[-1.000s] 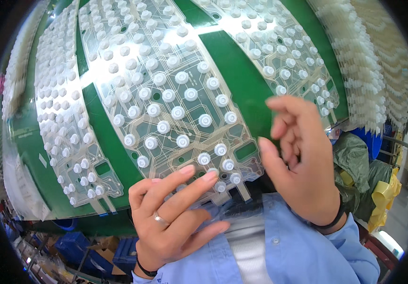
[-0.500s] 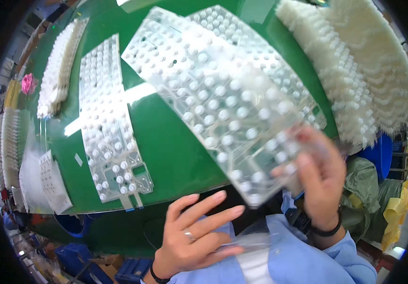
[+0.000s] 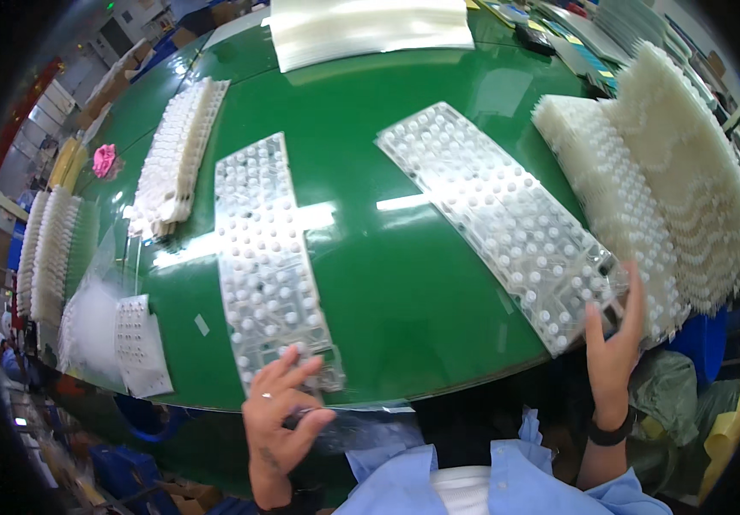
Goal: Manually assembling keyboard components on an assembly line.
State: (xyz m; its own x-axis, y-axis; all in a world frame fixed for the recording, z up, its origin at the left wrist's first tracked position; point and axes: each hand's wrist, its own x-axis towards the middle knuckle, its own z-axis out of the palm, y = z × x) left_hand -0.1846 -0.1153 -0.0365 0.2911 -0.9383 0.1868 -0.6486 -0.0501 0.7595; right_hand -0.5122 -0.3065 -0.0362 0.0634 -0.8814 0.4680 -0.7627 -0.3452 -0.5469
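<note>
On the green table lie two long clear keyboard membrane sheets covered with white domes. My left hand (image 3: 288, 416) reaches over the near end of the left membrane sheet (image 3: 262, 249). Its fingers are apart, and the fingertips overlap the sheet; whether they press on it I cannot tell. The right membrane sheet (image 3: 498, 215) slants toward me, its near end beside my right hand (image 3: 617, 348). That hand's thumb and fingers are stretched apart around the sheet's near right corner, touching or nearly touching it. A second sheet beneath it cannot be told apart.
Tall stacks of white domed sheets (image 3: 679, 189) stand at the right, and another domed stack (image 3: 177, 159) lies at the left. Near the left edge are a white perforated sheet (image 3: 141, 343) and a pink crumpled item (image 3: 105, 160). Pale sheets (image 3: 370, 34) lie at the back.
The sheet my right hand held up is now down on the table at the right, over where another lay. My left hand has moved left to the left sheet's near end. The view has shifted.
</note>
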